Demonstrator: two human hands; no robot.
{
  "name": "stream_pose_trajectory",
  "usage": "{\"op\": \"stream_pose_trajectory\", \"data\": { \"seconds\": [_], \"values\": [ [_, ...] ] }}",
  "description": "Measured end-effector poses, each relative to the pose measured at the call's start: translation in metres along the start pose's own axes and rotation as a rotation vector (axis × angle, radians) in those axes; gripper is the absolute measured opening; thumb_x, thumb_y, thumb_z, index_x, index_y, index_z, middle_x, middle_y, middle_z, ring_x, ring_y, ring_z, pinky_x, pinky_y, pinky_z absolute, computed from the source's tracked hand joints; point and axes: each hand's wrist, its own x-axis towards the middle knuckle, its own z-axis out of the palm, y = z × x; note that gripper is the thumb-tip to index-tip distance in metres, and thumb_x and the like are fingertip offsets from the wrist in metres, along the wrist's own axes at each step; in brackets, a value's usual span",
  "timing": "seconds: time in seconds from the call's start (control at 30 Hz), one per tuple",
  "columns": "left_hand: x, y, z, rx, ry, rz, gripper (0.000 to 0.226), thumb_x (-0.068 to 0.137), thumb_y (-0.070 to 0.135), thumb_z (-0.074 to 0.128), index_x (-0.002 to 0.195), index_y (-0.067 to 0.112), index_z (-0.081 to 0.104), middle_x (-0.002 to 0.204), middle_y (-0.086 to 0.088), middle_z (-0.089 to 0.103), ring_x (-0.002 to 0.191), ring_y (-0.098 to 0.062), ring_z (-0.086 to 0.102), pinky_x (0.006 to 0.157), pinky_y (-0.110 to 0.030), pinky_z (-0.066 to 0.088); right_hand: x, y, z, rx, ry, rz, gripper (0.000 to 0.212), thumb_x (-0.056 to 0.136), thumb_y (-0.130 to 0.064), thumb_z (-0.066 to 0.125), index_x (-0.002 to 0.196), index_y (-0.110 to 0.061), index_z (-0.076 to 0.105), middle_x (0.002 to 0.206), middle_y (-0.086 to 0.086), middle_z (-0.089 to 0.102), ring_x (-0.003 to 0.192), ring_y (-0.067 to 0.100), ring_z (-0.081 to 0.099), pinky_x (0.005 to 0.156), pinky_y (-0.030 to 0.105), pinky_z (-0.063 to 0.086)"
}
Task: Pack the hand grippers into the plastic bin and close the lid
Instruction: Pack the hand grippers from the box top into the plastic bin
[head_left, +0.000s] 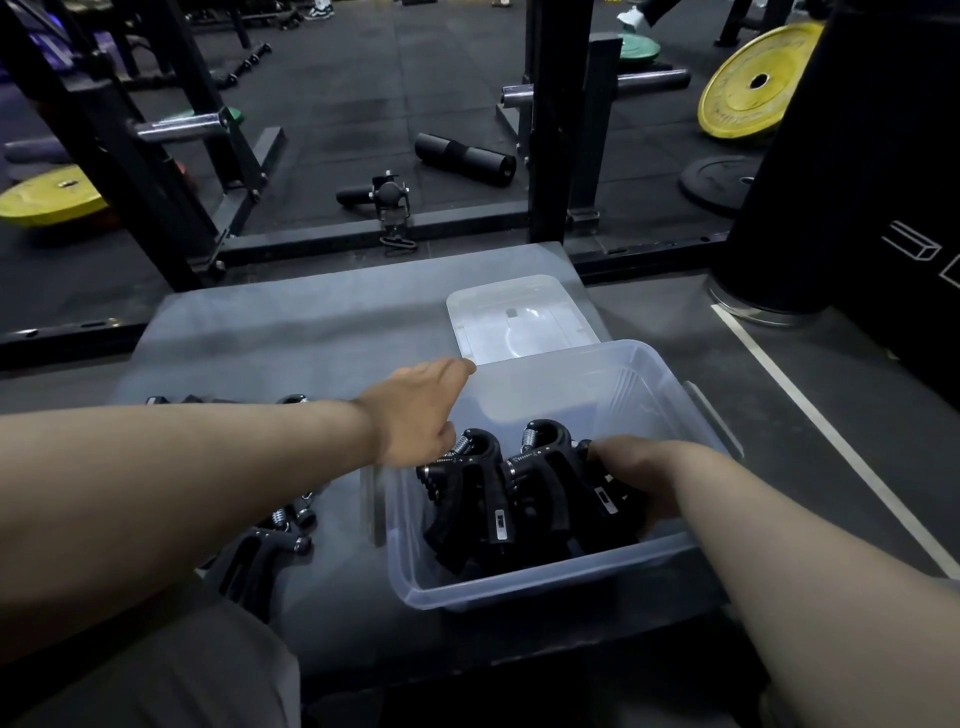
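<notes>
Forearms come in from both lower corners of my feed, bare as far as I can see. The left hand (415, 410) hangs over the left wall of the clear bin (519, 590), back of the hand up. One digit stretches toward the near corner of the lid (519, 317), and the others bend down beside the spring of the leftmost of the hand grippers (485, 499) in the bin. I cannot tell whether that grip holds or even touches anything, because the fingertips are tucked under the hand.

The right hand (636, 475) is inside the bin with its fingers curled over the rightmost hand gripper (602, 496), so that grip is closed on it. The packed ones stand side by side at the bin's near end, spring ends up.

More loose hand grippers (270, 540) lie on the grey worktop (285, 322) left of the bin. The left forearm covers some of them, so I cannot count them. The lid lies flat just behind the bin, its near edge hidden by the bin's far rim.
</notes>
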Motion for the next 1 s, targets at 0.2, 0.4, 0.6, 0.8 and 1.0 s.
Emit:
{"op": "stream_pose_trajectory", "data": {
  "seconds": [0.2,0.4,0.6,0.8,1.0],
  "values": [
    [0.000,0.000,0.000,-0.002,-0.004,0.004,0.067,0.088,0.024,0.055,0.146,0.010,0.025,0.143,-0.008,0.043,0.128,-0.029,0.044,0.105,-0.034,0.036,0.006,-0.007,-0.004,0.012,0.179,-0.012,0.022,0.086,-0.020,0.039,0.081,-0.008,0.057,0.063,0.013,0.059,0.049,0.025,0.056,0.054,0.029,0.049],
    [0.001,-0.001,0.001,-0.008,-0.016,-0.006,0.068,0.088,0.025,0.055,0.147,0.011,0.024,0.144,-0.007,0.041,0.129,-0.028,0.042,0.106,-0.034,0.036,0.004,-0.002,-0.003,0.039,0.068,-0.013,0.024,0.084,-0.021,0.033,0.076,-0.017,0.056,0.066,0.008,0.064,0.058,0.025,0.062,0.065,0.034,0.049],
    [0.001,-0.003,0.002,0.000,-0.032,-0.013,0.066,0.086,0.027,0.055,0.144,0.013,0.026,0.141,-0.007,0.044,0.126,-0.030,0.046,0.104,-0.039,0.039,-0.002,-0.008,-0.001,0.051,0.053,0.002,0.020,0.079,-0.019,0.035,0.068,-0.018,0.051,0.059,0.006,0.059,0.056,0.024,0.056,0.066,0.034,0.047],
    [-0.002,-0.003,-0.001,-0.028,-0.077,-0.037,0.067,0.088,0.026,0.053,0.147,0.016,0.021,0.146,-0.004,0.038,0.130,-0.027,0.041,0.105,-0.039,0.039,-0.002,-0.005,-0.001,0.071,0.015,-0.024,0.020,0.081,-0.023,0.034,0.070,-0.021,0.051,0.060,0.002,0.058,0.059,0.024,0.055,0.073,0.038,0.044],
    [-0.004,-0.006,-0.006,-0.055,-0.116,-0.047,0.068,0.093,0.025,0.046,0.152,0.026,0.012,0.158,0.003,0.024,0.142,-0.023,0.029,0.110,-0.035,0.031,0.000,-0.011,0.003,0.128,0.088,-0.045,0.017,0.081,-0.029,0.036,0.072,-0.019,0.046,0.061,0.004,0.052,0.053,0.022,0.050,0.058,0.029,0.041]
  ]
}}
